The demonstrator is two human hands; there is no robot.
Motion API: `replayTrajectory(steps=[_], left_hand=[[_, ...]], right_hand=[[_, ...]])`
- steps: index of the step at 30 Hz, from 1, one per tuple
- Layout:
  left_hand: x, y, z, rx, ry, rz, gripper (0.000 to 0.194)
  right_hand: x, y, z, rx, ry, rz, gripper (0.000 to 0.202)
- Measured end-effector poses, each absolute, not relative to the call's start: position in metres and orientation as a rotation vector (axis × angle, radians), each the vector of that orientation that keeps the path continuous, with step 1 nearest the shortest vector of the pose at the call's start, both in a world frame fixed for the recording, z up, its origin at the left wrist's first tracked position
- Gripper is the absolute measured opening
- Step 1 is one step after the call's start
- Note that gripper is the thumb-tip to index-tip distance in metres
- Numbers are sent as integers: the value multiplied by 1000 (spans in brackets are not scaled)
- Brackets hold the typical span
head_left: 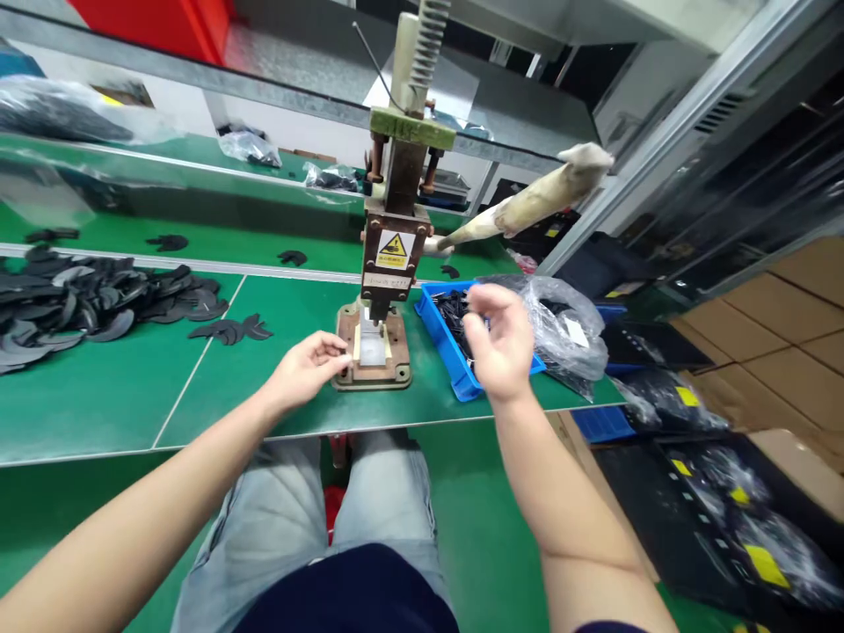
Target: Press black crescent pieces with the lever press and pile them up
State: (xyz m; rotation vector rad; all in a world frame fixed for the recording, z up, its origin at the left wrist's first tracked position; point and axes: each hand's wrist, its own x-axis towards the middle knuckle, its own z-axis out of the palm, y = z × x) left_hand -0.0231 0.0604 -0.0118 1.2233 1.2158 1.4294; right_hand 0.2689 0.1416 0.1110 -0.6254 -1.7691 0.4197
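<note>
A hand press [389, 237] with a yellow warning label stands on the green table, its metal base [399, 352] holding a pale plate [373, 349] under the ram. My left hand [309, 371] is at the left edge of the base, fingers curled and thumb near the index fingertip; whatever may be between them is too small to make out. My right hand [502, 345] is raised over the right part of a blue tray [465, 384], thumb apart from the fingers, nothing visible in it. Thin black parts [454, 316] lie in the tray.
Curved black pieces [112, 303] form a pile at the left, with a small group [230, 330] nearer the press. The press's wrapped lever [534, 202] sticks out to the upper right. A clear plastic bag [567, 338] lies right of the tray.
</note>
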Motion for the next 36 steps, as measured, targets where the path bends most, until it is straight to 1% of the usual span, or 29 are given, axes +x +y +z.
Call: replayTrajectory(steps=[3, 5, 7, 9, 12, 18, 22, 27, 36], left_hand=[[-29, 99, -13, 1262, 1307, 1557, 44], [-28, 117, -15, 1315, 1362, 1575, 41], [-27, 129, -17, 1413, 1413, 1538, 36], [-26, 134, -19, 1556, 1477, 1439, 31], [-26, 127, -21, 1727, 1561, 1345, 27], [-22, 76, -24, 1672, 1420, 1616, 40], [-20, 44, -25, 1710, 1399, 1680, 38], [-22, 29, -21, 1720, 1430, 1717, 37], [-21, 13, -15, 1731, 1337, 1782, 39]], right_hand=[[266, 172, 162, -504, -1678, 363, 48], [259, 179, 192, -375, -1698, 389, 54], [251, 179, 212, -253, -1742, 434, 55], [245, 175, 221, -202, -1768, 451, 50], [238, 170, 221, -243, -1761, 428, 45], [229, 174, 214, -249, -1699, 404, 43], [223, 177, 216, -184, -1631, 399, 41], [227, 178, 221, -202, -1675, 401, 39], [227, 183, 229, -56, -1702, 347, 17]])
